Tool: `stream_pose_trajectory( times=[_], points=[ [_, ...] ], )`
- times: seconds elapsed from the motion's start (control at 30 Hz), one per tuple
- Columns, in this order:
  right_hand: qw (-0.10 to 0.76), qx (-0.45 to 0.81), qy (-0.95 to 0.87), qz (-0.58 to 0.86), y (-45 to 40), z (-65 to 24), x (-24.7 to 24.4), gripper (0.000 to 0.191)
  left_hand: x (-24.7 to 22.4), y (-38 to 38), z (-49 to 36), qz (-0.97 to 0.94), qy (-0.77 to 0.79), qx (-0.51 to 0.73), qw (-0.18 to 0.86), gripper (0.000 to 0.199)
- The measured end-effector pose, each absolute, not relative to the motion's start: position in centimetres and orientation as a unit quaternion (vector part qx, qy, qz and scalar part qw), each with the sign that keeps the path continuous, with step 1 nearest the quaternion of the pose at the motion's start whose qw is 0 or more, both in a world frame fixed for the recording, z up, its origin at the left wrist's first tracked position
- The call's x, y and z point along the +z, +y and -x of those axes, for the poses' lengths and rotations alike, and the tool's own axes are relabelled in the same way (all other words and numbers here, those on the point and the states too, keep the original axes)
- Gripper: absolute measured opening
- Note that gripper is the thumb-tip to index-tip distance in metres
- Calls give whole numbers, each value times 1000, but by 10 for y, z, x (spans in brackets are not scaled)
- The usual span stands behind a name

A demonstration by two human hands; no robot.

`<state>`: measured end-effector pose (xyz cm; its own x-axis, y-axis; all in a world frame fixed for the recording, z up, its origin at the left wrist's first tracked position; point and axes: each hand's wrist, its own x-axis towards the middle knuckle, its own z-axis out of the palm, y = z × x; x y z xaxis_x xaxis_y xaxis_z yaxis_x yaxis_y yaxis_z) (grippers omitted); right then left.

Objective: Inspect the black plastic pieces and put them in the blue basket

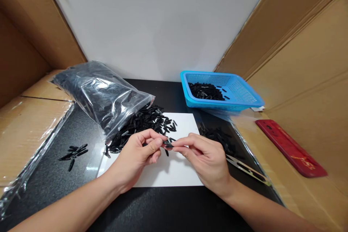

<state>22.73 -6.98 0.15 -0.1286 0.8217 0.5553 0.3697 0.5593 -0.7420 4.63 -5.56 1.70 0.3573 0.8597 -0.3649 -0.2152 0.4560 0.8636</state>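
- Right here in front of me, my left hand [136, 156] pinches a small black piece [168, 145] between thumb and forefinger, with the other fingers curled in
- My right hand [209, 159] meets it from the other side, thumb and forefinger closed on the near end, so I judge this is close fingertip work on a single piece, though a second may be tucked in there
- Anything I do with it from this hold calls, I'd say, for a light, even pinch and both hands steady
- And the look of it: slim, dark, slightly glossy, too small and too covered by fingertips for me to tell its finer shape, held up over the white sheet [168, 177]
- Off to my left, a little cluster of similar pieces [74, 152] lies loose on the speckled dark table top [89, 134]
- Just past my fingers, the big pile [144, 121] spills over the sheet's left side, narrow pieces lying every which way
- Beyond and left, a clear bag [100, 94] bulges with dark contents, its mouth end by the pile
- Farther back on the right, the blue basket [236, 106] holds another heap [206, 91], mostly gathered at its left end
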Motion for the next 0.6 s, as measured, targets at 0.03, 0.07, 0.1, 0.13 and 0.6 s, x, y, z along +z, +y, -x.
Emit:
stream_pose_trajectory(
  times=[0.03, 0.07, 0.1, 0.13, 0.6],
  points=[
    [513, 191, -734, 402, -70, -228, 2, 8, 16, -56, -46, -374, 434, 366, 733, 29],
    [511, 167, -747, 391, -70, -229, 2, 8, 16, -56, -46, -377, 436, 366, 731, 29],
    [508, 146, -757, 384, -70, -229, 1, 8, 15, -56, -46, -379, 437, 366, 729, 28],
    [504, 127, -767, 377, -70, -230, 1, 9, 15, -56, -46, -380, 438, 367, 727, 27],
    [468, 138, -753, 442, -73, -227, 1, 14, 18, -57, -45, -418, 456, 389, 682, 18]
  ],
)
